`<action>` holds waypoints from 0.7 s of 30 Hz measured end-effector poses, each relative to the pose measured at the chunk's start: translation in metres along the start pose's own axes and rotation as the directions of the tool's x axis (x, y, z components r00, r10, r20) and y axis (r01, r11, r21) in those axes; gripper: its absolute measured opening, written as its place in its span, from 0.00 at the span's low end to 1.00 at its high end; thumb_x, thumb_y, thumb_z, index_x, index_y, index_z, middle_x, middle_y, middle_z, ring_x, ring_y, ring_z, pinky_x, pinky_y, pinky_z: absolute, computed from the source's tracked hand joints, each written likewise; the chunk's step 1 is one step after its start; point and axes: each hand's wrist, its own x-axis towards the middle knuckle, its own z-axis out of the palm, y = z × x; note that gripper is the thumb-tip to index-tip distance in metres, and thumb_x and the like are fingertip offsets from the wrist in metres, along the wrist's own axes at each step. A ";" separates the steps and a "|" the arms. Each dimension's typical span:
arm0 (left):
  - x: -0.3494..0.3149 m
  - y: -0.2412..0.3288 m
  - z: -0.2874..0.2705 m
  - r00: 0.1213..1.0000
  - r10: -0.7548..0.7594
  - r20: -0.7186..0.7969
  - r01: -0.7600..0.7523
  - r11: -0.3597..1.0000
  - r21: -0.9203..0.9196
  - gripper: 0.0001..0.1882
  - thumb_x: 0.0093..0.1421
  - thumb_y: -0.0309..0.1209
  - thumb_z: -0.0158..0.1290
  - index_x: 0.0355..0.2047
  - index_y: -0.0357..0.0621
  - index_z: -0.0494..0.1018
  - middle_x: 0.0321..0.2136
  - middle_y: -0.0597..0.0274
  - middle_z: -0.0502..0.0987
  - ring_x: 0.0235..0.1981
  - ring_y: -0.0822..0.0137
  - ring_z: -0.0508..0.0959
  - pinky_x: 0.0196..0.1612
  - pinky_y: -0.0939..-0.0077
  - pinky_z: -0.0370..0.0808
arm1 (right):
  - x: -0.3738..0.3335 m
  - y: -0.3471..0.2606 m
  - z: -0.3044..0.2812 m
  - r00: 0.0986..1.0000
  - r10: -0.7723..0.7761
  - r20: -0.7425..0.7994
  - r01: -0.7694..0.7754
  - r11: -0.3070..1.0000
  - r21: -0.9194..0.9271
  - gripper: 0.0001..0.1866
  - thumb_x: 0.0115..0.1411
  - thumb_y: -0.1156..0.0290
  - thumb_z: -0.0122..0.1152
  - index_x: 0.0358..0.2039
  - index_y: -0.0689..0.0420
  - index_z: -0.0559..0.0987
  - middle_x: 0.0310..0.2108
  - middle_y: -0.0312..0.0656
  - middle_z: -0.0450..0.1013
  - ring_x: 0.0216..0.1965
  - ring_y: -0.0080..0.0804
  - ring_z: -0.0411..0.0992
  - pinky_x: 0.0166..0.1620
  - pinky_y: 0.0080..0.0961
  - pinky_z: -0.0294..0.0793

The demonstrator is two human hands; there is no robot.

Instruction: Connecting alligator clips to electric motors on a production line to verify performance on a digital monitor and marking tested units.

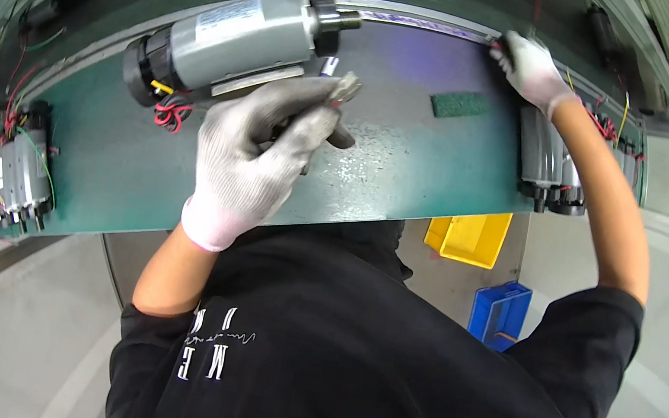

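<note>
My left hand (252, 148), in a white glove with grey fingers, pinches a small silvery, crumpled-looking piece (345, 88) between thumb and forefinger. Just beyond it lies a grey cylindrical electric motor (263, 27) with black ends, a pale label and a metal shaft pointing right. Red and black wires (172, 112) are bundled at its left end. Far to the right, my gloved right hand (535, 73) reaches to the back edge of the bench with curled fingers. Something dark is at its fingertips, too blurred to name. A green scouring pad (460, 105) lies between my hands.
Several more motors stand at the bench's right end (543, 150) and left end (21, 172). A metal rail (425, 24) runs along the back of the green bench top (394, 166). Below the front edge are a yellow bin (470, 237) and a blue bin (500, 314).
</note>
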 end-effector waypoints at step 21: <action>-0.008 -0.010 -0.013 0.962 0.274 -0.006 -0.273 0.959 0.081 0.09 0.62 0.20 0.65 0.44 0.33 0.85 0.36 0.60 0.84 0.34 0.76 0.79 0.38 0.82 0.74 | -0.091 -0.211 -0.135 0.929 -0.298 -0.221 0.349 0.502 0.791 0.17 0.68 0.69 0.69 0.49 0.70 0.84 0.30 0.44 0.84 0.25 0.27 0.82 0.32 0.21 0.80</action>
